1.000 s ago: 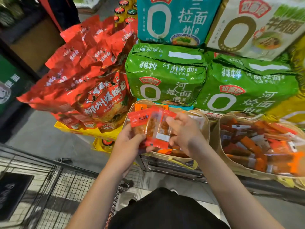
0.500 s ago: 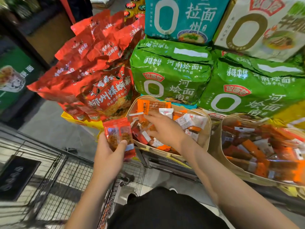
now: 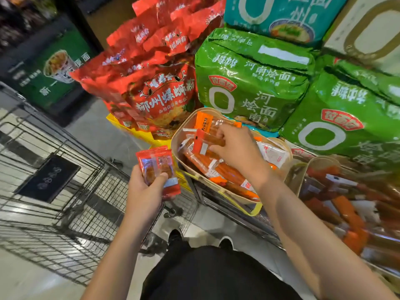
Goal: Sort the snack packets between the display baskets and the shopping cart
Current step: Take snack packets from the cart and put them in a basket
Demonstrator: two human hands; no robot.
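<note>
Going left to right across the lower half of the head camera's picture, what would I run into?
Wire shopping cart → left hand gripping red snack packets → nearer display basket with the right hand pinching an orange packet in it → second basket of orange packets.

Your right hand [image 3: 236, 152], a second ago sharing the red packets [image 3: 157, 169] with your left hand [image 3: 144, 191], now pinches an orange packet [image 3: 205, 140] in the near basket [image 3: 218, 187]; your left hand holds the red packets alone.

Green noodle packs [image 3: 251, 83] beside red noodle bags [image 3: 160, 94]
</note>
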